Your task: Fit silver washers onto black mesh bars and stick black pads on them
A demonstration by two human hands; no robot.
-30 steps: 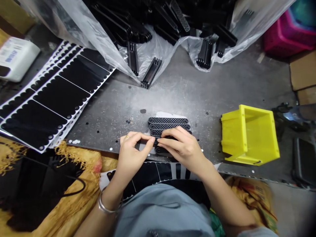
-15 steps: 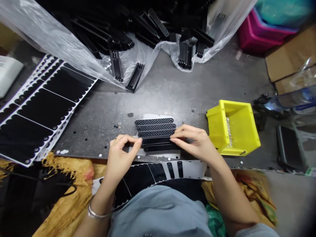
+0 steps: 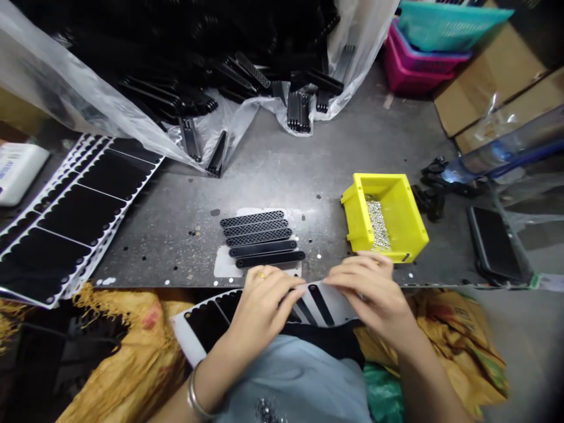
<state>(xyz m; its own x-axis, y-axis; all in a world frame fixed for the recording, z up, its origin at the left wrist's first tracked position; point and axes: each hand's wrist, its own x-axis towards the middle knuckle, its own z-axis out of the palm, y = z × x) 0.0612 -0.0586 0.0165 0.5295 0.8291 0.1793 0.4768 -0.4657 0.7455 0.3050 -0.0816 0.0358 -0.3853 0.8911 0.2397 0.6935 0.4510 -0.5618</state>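
Observation:
My left hand (image 3: 269, 301) is closed at the upper edge of a white sheet of black stickers (image 3: 205, 329) lying across my lap, thumb and fingertips pinched on it. At the sheet's right part my right hand (image 3: 372, 289) curls its fingers over the same edge; part of its grip is hidden. Between the hands a narrow black sticker strip (image 3: 321, 304) shows on the white backing. Just beyond, a row of black plastic bars lies on the table: three lattice-faced bars (image 3: 256, 230) and two smooth-faced bars (image 3: 269, 258) nearest me.
A yellow bin (image 3: 416, 226) with small shiny metal pieces stands right of the bars. Plastic sheeting (image 3: 247, 120) with many black parts lies at the back. Sticker sheets (image 3: 83, 205) are stacked left. A phone (image 3: 496, 244), bottle (image 3: 497, 155) and baskets (image 3: 416, 73) are on the right.
Both hands have left the smooth bar and drawn back toward me, down to the sticker sheet on my lap. The bar stays in the row. The view has shifted to the right.

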